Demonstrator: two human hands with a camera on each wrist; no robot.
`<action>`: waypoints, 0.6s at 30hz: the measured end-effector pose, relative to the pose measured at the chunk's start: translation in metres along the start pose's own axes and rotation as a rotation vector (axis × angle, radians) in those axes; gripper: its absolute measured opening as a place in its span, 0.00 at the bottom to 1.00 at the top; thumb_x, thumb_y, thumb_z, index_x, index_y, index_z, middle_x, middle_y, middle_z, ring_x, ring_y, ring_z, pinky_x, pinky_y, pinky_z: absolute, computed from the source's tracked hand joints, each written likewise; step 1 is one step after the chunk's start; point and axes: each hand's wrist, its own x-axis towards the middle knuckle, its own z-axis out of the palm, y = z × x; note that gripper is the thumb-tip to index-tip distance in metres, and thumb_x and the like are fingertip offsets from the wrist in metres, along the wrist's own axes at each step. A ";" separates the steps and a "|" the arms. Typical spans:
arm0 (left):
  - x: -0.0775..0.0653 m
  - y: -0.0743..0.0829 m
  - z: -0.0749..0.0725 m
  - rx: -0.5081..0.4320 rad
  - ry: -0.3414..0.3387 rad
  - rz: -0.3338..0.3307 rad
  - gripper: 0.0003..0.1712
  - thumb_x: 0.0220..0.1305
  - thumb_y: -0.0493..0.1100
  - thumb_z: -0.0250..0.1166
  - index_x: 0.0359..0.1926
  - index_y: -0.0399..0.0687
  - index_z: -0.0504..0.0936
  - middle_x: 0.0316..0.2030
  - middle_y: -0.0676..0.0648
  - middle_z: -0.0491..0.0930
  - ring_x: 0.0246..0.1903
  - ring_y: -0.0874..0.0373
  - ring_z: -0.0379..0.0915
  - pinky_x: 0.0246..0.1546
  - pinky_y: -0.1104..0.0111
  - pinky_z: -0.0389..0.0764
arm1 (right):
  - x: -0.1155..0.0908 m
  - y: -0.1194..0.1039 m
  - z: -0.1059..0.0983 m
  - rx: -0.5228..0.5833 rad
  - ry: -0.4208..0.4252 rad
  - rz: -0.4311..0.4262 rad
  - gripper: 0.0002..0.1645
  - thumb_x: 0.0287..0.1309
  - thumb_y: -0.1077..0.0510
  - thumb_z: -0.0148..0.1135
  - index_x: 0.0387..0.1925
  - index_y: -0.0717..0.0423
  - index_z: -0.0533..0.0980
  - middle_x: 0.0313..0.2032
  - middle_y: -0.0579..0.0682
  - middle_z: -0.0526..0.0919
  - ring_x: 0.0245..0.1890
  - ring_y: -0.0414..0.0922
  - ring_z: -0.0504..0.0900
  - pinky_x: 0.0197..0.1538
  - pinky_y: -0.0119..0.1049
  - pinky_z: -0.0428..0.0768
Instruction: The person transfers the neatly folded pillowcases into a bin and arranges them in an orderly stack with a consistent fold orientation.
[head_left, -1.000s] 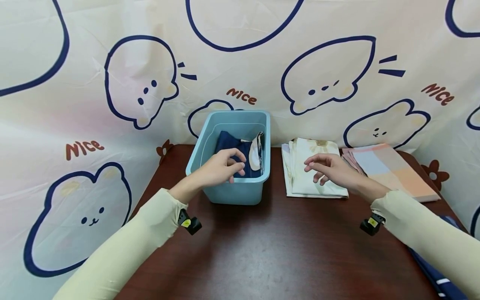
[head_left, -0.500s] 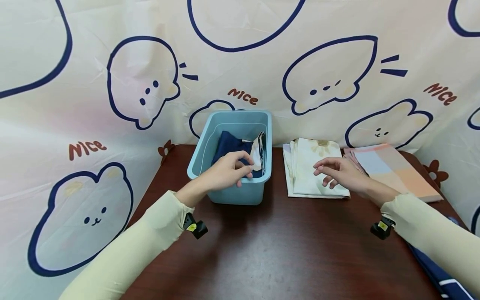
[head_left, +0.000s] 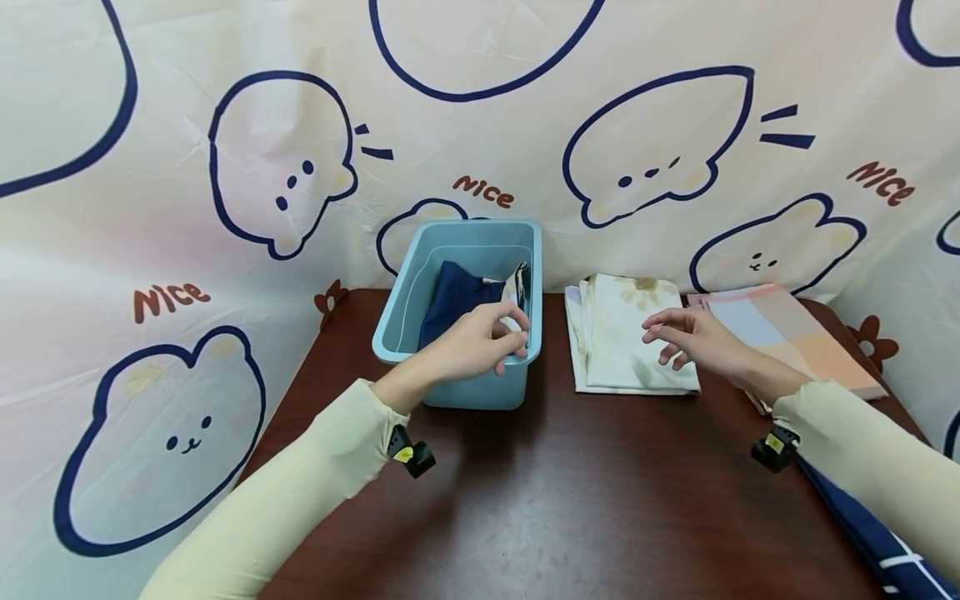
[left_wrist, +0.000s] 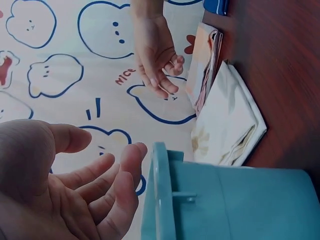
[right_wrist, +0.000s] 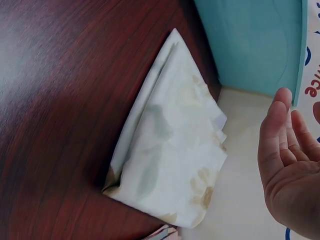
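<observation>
My left hand (head_left: 480, 340) hovers over the front rim of a blue plastic bin (head_left: 465, 385), fingers loosely bent with nothing in them. Inside the bin lies folded navy cloth (head_left: 459, 293), and a patterned light cloth (head_left: 517, 283) stands against its right wall, partly hidden by the hand. My right hand (head_left: 697, 340) hangs above a folded white floral cloth (head_left: 615, 333), its fingers relaxed and holding nothing. In the left wrist view the left palm (left_wrist: 70, 200) is beside the bin's rim. The right wrist view shows the floral cloth (right_wrist: 165, 135) flat on the table, apart from the right hand (right_wrist: 295, 165).
A folded peach and blue checked cloth (head_left: 795, 333) lies at the table's right back. Navy cloth with white lines (head_left: 862, 517) sits at the right edge, partly under the right forearm. A printed curtain (head_left: 480, 142) rises behind the brown table (head_left: 570, 500).
Both hands have drifted to the right, the left along the bin's front rim and the right across the floral cloth. The bin and the cloths have stayed put.
</observation>
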 end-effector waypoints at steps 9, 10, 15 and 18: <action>0.004 0.004 0.008 -0.017 -0.043 0.030 0.13 0.77 0.43 0.53 0.57 0.46 0.75 0.41 0.44 0.87 0.26 0.48 0.81 0.28 0.69 0.76 | 0.002 0.013 -0.008 -0.017 0.024 0.000 0.25 0.77 0.55 0.49 0.61 0.74 0.68 0.33 0.27 0.83 0.27 0.36 0.85 0.30 0.34 0.83; 0.005 0.005 0.009 -0.021 -0.047 0.033 0.13 0.77 0.43 0.53 0.57 0.46 0.75 0.42 0.44 0.87 0.25 0.50 0.80 0.27 0.69 0.76 | 0.003 0.015 -0.009 -0.021 0.027 0.002 0.25 0.77 0.55 0.49 0.61 0.74 0.68 0.33 0.27 0.83 0.27 0.35 0.85 0.30 0.34 0.83; 0.008 0.010 0.015 -0.044 -0.056 0.029 0.12 0.77 0.43 0.52 0.56 0.47 0.74 0.44 0.44 0.87 0.31 0.49 0.83 0.27 0.68 0.79 | 0.003 0.022 -0.016 -0.041 0.040 0.048 0.27 0.78 0.51 0.48 0.63 0.71 0.67 0.33 0.26 0.83 0.28 0.35 0.86 0.32 0.34 0.84; 0.009 0.013 0.019 -0.047 -0.054 0.021 0.12 0.77 0.42 0.53 0.57 0.47 0.74 0.46 0.43 0.86 0.36 0.46 0.84 0.26 0.70 0.78 | 0.004 0.025 -0.018 -0.043 0.043 0.074 0.28 0.78 0.50 0.48 0.63 0.70 0.67 0.34 0.26 0.82 0.29 0.35 0.86 0.34 0.35 0.85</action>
